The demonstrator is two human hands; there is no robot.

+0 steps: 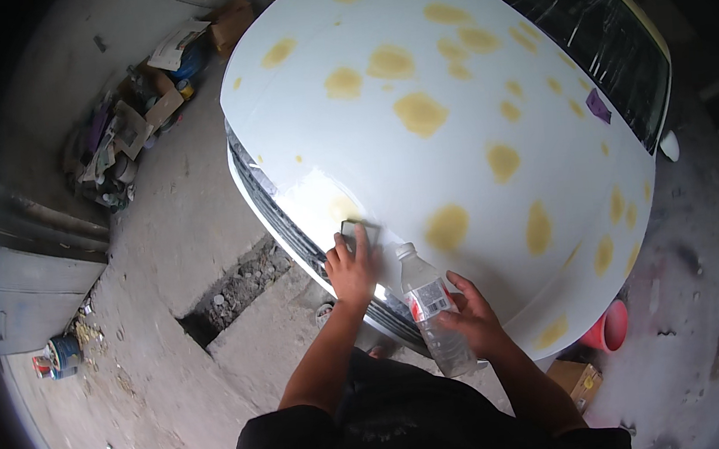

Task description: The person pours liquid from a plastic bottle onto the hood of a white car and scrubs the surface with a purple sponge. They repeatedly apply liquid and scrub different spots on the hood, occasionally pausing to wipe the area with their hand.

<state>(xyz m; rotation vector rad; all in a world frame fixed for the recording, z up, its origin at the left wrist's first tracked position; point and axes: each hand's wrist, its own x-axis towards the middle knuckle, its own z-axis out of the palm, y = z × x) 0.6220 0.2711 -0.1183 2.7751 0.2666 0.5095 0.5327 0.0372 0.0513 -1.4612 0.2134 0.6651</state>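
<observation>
A white car hood (pixel 379 157) with yellowish patches fills the space before me. My left hand (pixel 352 270) is at its front edge, fingers on a dark, flat sanding pad (pixel 352 228) that lies against the paint. Around the pad the surface looks bright and wet, beside a pale yellow spot (pixel 343 208). My right hand (pixel 476 320) grips a clear plastic bottle (pixel 423 277) around its lower half. This bottle has a printed label, a narrow neck pointing away from me, and is slightly tilted. The hand partly covers its side.
Below the hood's edge runs a dark grille (pixel 279 200). A rubble-filled floor pit (pixel 237 298) lies left of the car. Boxes and scrap (pixel 123 130) line the wall. On the right are a red bucket (pixel 606 327) and a cardboard box (pixel 573 382).
</observation>
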